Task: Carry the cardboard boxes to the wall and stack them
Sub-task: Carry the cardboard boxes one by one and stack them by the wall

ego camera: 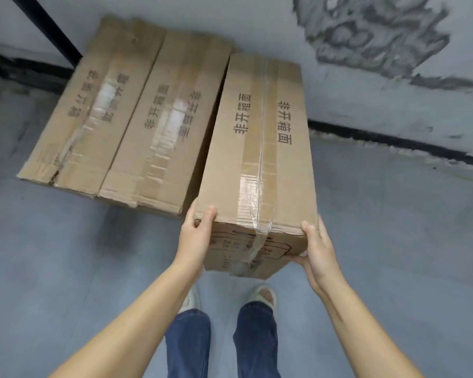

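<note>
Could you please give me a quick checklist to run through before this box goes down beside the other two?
1. Left hand grips the held box at its near corner: ok.
2. Right hand grips the opposite near corner, fingers under it: ok.
3. Floor to the right of the middle box is free: ok.
4. Held box lines up with its neighbours: ok, roughly parallel.
5. Feet clear of the box: cannot tell.
6. Far end reaches the wall: cannot tell.

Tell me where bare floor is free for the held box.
Free: floor right of the held box, bordered by the wall. Crowded: left, where two boxes lie side by side against the wall.
</note>
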